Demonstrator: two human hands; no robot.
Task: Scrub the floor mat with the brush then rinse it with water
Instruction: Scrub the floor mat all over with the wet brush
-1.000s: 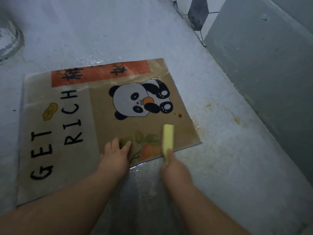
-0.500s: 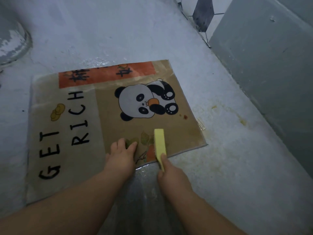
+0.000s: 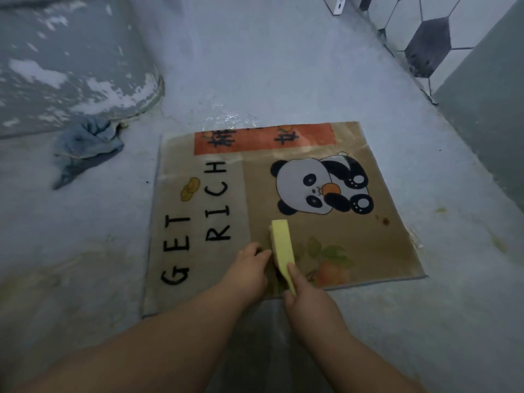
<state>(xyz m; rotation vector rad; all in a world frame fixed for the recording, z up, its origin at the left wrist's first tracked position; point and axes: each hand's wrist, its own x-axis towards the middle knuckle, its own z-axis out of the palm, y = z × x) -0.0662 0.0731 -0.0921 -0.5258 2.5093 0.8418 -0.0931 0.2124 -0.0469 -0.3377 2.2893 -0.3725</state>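
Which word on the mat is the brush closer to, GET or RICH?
RICH: the yellow brush, gripped by the right hand, lies just beside its letter R. GET sits one column further away, toward the left edge of the mat.

brush [image 3: 282, 251]: slides left across the mat [image 3: 368, 239], off the orange fruit print [image 3: 330, 272], tip now near the R of RICH
right hand [image 3: 307, 296]: moves left with the brush, gripping its near end
gap: brush was apart from the left hand [image 3: 249, 272], now just beside its fingers
view: head camera swings left and up, blue cloth [image 3: 85, 146] comes in, more hexagon tiles [image 3: 425, 43] show
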